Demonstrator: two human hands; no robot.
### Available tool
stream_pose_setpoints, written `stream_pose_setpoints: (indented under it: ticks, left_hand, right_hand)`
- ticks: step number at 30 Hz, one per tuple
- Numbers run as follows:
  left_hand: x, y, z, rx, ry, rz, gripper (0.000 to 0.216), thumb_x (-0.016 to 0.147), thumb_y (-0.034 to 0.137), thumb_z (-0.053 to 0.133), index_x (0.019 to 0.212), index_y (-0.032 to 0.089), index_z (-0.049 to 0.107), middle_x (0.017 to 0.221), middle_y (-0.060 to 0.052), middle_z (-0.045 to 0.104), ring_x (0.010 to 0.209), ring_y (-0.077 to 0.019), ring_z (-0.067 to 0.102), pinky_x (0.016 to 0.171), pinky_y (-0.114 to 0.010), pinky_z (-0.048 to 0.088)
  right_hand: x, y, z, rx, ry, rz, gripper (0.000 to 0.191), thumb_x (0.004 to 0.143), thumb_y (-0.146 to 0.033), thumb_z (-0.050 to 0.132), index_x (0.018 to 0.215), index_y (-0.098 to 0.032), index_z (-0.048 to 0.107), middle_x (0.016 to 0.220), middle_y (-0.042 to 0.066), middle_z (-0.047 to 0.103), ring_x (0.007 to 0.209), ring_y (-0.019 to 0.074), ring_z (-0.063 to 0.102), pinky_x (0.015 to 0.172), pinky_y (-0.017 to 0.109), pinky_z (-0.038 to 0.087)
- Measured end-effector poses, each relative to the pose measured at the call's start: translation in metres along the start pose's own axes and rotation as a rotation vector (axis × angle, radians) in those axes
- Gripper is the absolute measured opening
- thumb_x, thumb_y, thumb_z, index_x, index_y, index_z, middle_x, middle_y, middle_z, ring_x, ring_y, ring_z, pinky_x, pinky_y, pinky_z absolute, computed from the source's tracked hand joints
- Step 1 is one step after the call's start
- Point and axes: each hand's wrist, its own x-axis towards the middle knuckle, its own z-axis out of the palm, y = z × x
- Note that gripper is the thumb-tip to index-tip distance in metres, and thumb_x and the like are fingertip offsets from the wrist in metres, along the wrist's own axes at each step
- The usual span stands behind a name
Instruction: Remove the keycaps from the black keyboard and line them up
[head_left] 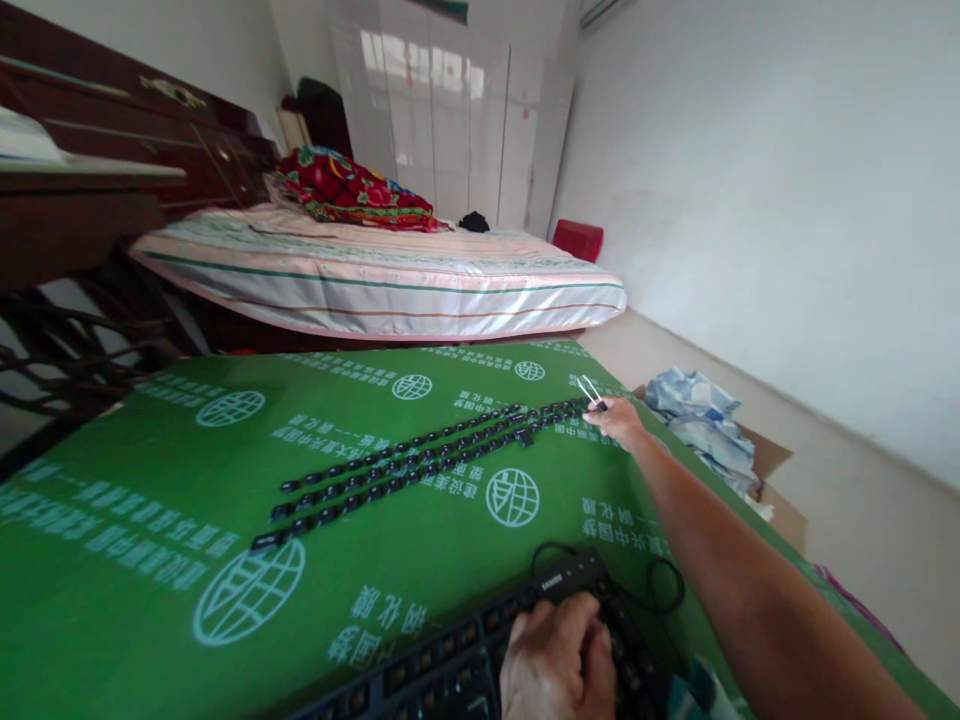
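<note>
My right hand (616,420), arm stretched out, is closed on a keycap puller (592,392) with thin wire prongs pointing away from me. It is at the right end of the rows of black keycaps (397,468), which lie slantwise on the green tabletop. One keycap (523,437) sits just beside the nearest row. My left hand (559,655) is curled over the black keyboard (450,650) at the lower edge, its fingertips hidden against it. Bare key switches show on the keyboard to the left of that hand.
The green table (150,480) bears printed white globes and lettering. A black cable (667,590) loops to the right of the keyboard. Past the right edge, a cardboard box (772,510) with crumpled plastic (697,415) stands on the floor. A bed (390,275) is behind the table.
</note>
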Motion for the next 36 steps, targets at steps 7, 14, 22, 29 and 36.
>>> stream_pose_setpoints:
  ticks: [7,14,22,29,36]
  left_hand:
    - [0.006,0.01,-0.008,-0.091,-0.023,-0.116,0.02,0.08,0.016,0.048,0.087,0.022,0.066,0.076,-0.002,0.07,0.071,-0.017,0.065,0.067,-0.028,0.052]
    - [0.01,0.009,-0.006,-0.281,0.074,-0.164,0.023,0.08,0.012,0.046,0.094,0.019,0.063,0.08,-0.002,0.073,0.075,-0.0147,0.068,0.076,-0.028,0.054]
    - [0.013,0.009,-0.004,-0.388,0.064,-0.246,0.022,0.08,0.011,0.046,0.095,0.018,0.061,0.084,-0.002,0.073,0.079,-0.0145,0.069,0.08,-0.029,0.053]
    - [0.015,0.009,-0.003,-0.39,0.042,-0.252,0.021,0.079,0.01,0.049,0.095,0.018,0.061,0.085,-0.001,0.073,0.079,-0.0145,0.069,0.081,-0.029,0.052]
    - [0.015,0.009,-0.003,-0.407,0.018,-0.244,0.021,0.079,0.01,0.05,0.095,0.018,0.061,0.085,-0.002,0.073,0.079,-0.0144,0.068,0.079,-0.027,0.052]
  right_hand:
    - [-0.034,-0.01,-0.037,-0.012,0.111,-0.043,0.043,0.084,-0.052,0.047,0.072,-0.013,0.064,0.047,0.002,0.059,0.036,0.0082,0.051,0.041,0.017,0.041]
    - [-0.14,-0.017,-0.081,-0.118,0.223,-0.232,0.055,0.086,-0.055,0.039,0.053,-0.016,0.06,0.051,0.005,0.061,0.058,0.0154,0.059,0.062,0.022,0.044]
    - [-0.242,0.004,-0.064,0.279,0.083,-0.106,0.047,0.076,-0.058,0.05,0.056,-0.017,0.058,0.033,-0.002,0.047,0.032,0.0114,0.045,0.043,0.022,0.038]
    - [-0.258,0.001,-0.045,0.448,0.083,-0.048,0.041,0.069,-0.053,0.062,0.053,-0.016,0.057,0.036,0.0,0.054,0.034,0.011,0.049,0.043,0.021,0.041]
    - [-0.261,-0.01,-0.036,0.354,0.074,-0.049,0.042,0.065,-0.053,0.066,0.051,-0.015,0.056,0.037,0.0,0.053,0.035,0.0097,0.047,0.041,0.02,0.04]
